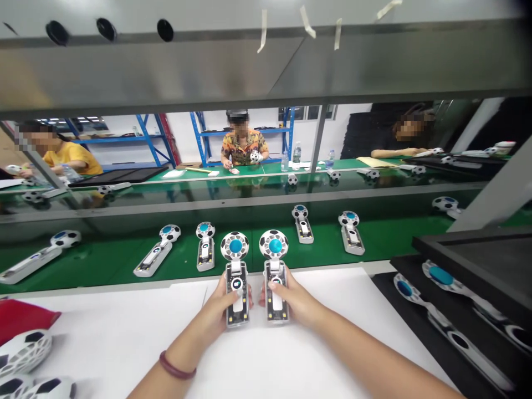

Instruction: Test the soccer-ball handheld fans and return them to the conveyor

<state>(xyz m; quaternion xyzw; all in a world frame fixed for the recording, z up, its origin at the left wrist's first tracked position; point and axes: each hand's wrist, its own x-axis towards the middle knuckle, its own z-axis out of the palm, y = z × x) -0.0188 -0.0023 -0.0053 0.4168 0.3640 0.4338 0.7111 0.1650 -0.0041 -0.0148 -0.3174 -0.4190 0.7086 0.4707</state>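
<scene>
My left hand (220, 302) is closed around a handheld fan (235, 246) with a soccer-ball head, a blue round centre and a clear-fronted handle. The thumb lies on the front of that handle, near a small round display. A matching soccer-ball fan (274, 245) is gripped in my right hand (293, 293), its thumb over the round display. Both fans stand upright side by side, heads up and a small gap apart, above the white work surface (137, 332). Parts of my fingers are hidden behind the handles.
More such fans (205, 244) lie on the green conveyor belt (112, 252) ahead. At right, black trays (465, 249) hold fans. White soccer-ball shells (25, 354) and a red item (25, 318) sit at left. Across the line several people (245, 147) work; a metal shelf (233, 66) hangs overhead.
</scene>
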